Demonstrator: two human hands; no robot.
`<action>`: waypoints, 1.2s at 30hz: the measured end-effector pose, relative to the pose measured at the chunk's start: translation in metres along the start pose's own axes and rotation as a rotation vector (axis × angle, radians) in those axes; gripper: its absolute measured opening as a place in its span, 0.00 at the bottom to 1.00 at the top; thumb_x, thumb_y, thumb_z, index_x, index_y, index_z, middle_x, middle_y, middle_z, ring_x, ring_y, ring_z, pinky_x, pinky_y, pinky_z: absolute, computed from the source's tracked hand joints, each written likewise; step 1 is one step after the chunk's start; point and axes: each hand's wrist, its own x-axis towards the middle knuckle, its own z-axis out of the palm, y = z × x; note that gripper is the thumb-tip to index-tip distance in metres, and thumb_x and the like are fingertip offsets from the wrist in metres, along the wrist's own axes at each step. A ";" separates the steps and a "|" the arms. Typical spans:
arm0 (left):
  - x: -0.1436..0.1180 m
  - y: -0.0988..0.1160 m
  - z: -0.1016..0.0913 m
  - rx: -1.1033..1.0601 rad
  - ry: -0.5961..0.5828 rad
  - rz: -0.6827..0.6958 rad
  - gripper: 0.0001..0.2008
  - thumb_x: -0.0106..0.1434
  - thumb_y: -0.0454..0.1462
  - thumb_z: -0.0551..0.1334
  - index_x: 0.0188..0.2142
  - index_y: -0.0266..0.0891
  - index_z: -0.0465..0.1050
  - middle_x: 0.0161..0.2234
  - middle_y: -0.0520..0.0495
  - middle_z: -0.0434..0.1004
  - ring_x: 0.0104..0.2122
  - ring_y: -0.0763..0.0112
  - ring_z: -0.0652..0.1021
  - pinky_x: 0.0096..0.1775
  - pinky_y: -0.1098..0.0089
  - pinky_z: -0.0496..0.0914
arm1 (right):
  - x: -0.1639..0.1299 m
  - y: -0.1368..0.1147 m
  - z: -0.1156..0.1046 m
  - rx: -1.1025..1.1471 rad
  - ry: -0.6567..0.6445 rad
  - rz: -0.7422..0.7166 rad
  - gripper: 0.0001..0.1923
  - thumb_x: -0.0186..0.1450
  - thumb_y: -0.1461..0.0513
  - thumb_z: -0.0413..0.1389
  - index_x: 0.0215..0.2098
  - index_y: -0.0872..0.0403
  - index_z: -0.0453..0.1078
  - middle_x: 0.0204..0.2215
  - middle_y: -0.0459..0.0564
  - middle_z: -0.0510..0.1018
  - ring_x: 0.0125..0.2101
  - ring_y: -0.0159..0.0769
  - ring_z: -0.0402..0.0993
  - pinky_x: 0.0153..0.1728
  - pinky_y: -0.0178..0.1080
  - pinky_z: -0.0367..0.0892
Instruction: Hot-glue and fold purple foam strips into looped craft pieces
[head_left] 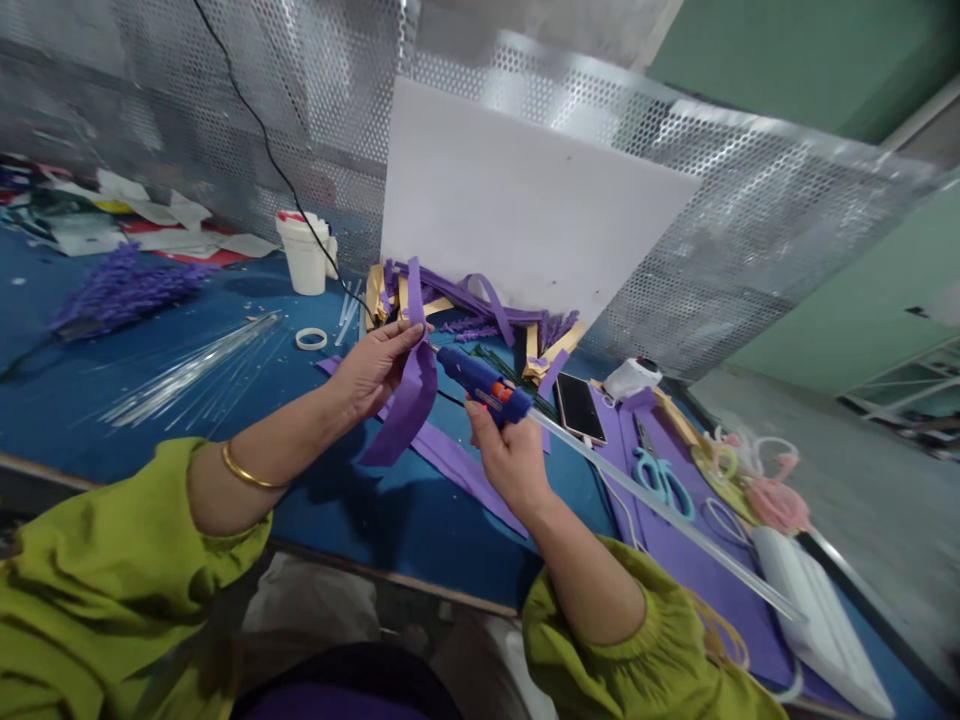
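- The blue bench (90,400) carried scattered purple strips.
- The purple strip (409,405) hung upright, left hand (371,370) fingers pinching its upper part.
- The glue gun (484,385), clamped in the right hand (510,455), pointed left, nozzle touching the strip.

I see a blue worktop (90,390). On it lie a white cup (304,255), a tape ring (310,338), clear sticks (187,370), a phone (580,407), teal scissors (663,480), purple sheets (675,540) and a pile of purple strips (480,300) against a white board (517,210).
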 end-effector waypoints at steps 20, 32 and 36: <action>0.002 0.000 -0.007 0.004 -0.072 0.062 0.05 0.58 0.26 0.67 0.34 0.33 0.78 0.28 0.51 0.80 0.26 0.78 0.78 0.32 0.77 0.73 | -0.001 -0.001 -0.001 -0.387 0.050 -0.208 0.17 0.68 0.47 0.52 0.31 0.50 0.67 0.27 0.47 0.72 0.28 0.38 0.68 0.32 0.38 0.61; 0.001 0.003 -0.004 0.055 -0.067 0.130 0.05 0.57 0.27 0.69 0.34 0.33 0.77 0.29 0.48 0.81 0.26 0.75 0.79 0.32 0.76 0.74 | 0.000 -0.004 0.000 -0.549 0.049 -0.316 0.19 0.71 0.48 0.46 0.34 0.51 0.67 0.28 0.48 0.74 0.28 0.38 0.71 0.30 0.37 0.63; 0.002 0.003 -0.005 0.061 -0.073 0.143 0.05 0.57 0.28 0.68 0.35 0.33 0.77 0.28 0.48 0.81 0.27 0.74 0.80 0.33 0.75 0.74 | 0.000 -0.004 -0.001 -0.558 0.050 -0.318 0.19 0.72 0.48 0.46 0.34 0.51 0.67 0.28 0.49 0.74 0.28 0.38 0.71 0.29 0.37 0.63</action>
